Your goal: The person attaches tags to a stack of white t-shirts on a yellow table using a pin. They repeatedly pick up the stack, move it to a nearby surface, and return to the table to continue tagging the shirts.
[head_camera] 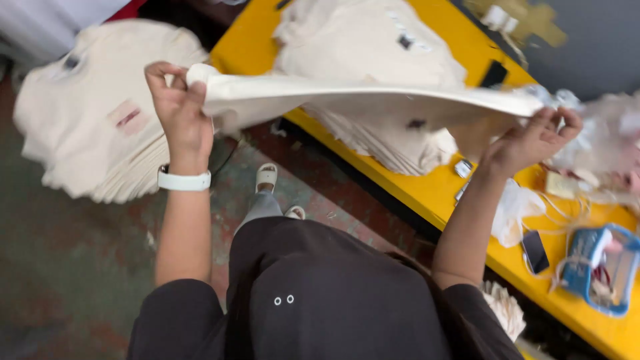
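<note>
Both hands hold one cream fabric piece (pixel 360 100) stretched taut in the air. Left hand (pixel 179 107), with a white wristband (pixel 184 180), pinches its bunched end closed; right hand (pixel 533 137) grips the far end from below. The fabric's long axis runs hand to hand, above the yellow table's (pixel 427 193) edge. One stack of cream pieces (pixel 93 127) sits left, another (pixel 367 40) on the table; a blue basket (pixel 610 267) lies far right.

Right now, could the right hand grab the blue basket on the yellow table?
Probably not yet: the right hand is gripping the cream cloth. The blue basket sits close below it, uncovered, so a freed hand likely could.
</note>
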